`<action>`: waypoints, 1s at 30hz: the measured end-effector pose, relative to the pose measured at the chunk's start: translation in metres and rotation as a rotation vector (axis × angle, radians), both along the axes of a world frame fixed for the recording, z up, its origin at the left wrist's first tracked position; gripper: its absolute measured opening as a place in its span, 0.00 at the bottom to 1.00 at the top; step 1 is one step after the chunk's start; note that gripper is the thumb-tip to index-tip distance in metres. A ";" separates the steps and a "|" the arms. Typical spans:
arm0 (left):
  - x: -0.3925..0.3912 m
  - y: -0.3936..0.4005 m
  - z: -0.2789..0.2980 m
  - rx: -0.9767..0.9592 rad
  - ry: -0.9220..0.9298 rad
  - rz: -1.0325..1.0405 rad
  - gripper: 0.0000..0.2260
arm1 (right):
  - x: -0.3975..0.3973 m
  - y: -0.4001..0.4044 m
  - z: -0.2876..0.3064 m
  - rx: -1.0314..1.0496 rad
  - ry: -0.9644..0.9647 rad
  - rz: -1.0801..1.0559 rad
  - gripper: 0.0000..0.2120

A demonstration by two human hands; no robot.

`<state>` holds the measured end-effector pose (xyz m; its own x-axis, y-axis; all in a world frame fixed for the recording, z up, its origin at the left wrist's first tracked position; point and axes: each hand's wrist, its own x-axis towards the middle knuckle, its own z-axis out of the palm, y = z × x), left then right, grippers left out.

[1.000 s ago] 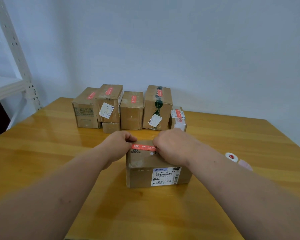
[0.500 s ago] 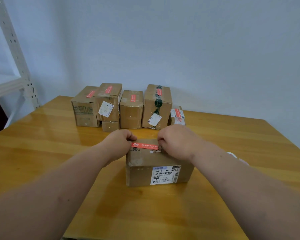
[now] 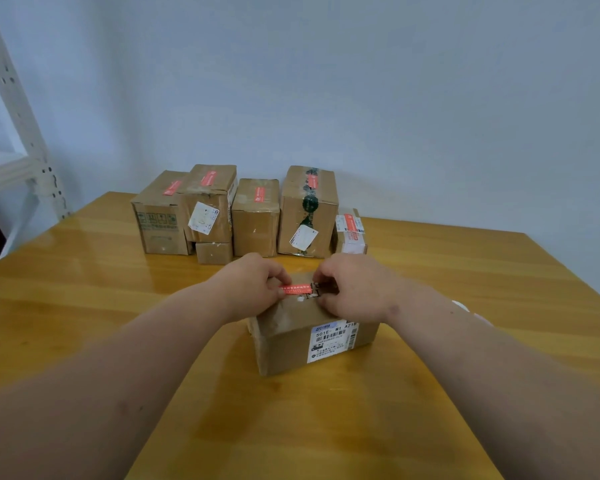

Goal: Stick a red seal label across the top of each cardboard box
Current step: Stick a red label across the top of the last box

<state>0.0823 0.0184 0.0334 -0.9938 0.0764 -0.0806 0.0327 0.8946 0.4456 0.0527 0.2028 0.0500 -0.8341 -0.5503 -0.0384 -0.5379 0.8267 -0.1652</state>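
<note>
Head view. Red label: thin, limp, sticky, likely to crease; best held by both ends. Left hand pinching left end, right hand pinching right end, strip stretched just above the top of the cardboard box. Box: stiff, probably light, near mid-desk toward the near edge. Row of sealed boxes well apart at the far edge. Desk bare to left and right, ample room for elbows.
</note>
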 end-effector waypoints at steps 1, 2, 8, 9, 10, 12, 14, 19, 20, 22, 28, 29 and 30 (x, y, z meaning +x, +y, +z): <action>-0.001 0.001 0.000 -0.004 -0.019 0.001 0.10 | 0.000 0.001 -0.001 0.000 -0.016 -0.009 0.13; -0.002 0.001 0.001 -0.012 -0.048 0.000 0.11 | 0.000 0.002 -0.001 0.002 -0.017 -0.022 0.15; 0.002 0.009 0.009 -0.140 -0.157 -0.044 0.29 | -0.005 0.009 -0.004 0.106 -0.020 -0.305 0.34; 0.005 0.010 0.010 -0.116 -0.174 -0.041 0.32 | -0.008 0.011 -0.003 0.122 -0.053 -0.408 0.40; 0.007 0.011 0.011 -0.072 -0.206 -0.041 0.34 | -0.008 0.013 0.000 0.151 -0.101 -0.488 0.45; 0.011 0.012 0.011 -0.009 -0.266 -0.052 0.37 | -0.006 0.014 0.004 0.219 -0.225 -0.540 0.47; 0.011 0.013 0.011 0.028 -0.303 -0.056 0.41 | -0.003 0.012 0.006 0.197 -0.300 -0.493 0.40; 0.013 0.018 0.015 0.253 -0.499 0.004 0.39 | -0.004 0.003 -0.003 -0.196 -0.388 -0.398 0.38; 0.011 0.017 0.015 0.260 -0.445 0.034 0.33 | -0.004 0.001 -0.005 -0.231 -0.380 -0.378 0.41; 0.005 0.014 0.015 0.151 -0.215 0.090 0.29 | -0.005 -0.002 -0.008 -0.287 -0.364 -0.310 0.42; 0.005 0.005 0.010 -0.066 -0.152 -0.113 0.37 | -0.009 -0.006 -0.006 -0.144 -0.229 -0.212 0.22; 0.005 0.004 0.010 -0.089 -0.175 -0.127 0.34 | -0.010 -0.005 -0.004 -0.104 -0.225 -0.235 0.20; 0.004 0.002 0.010 -0.127 -0.172 -0.121 0.33 | -0.011 -0.004 -0.003 -0.076 -0.230 -0.259 0.18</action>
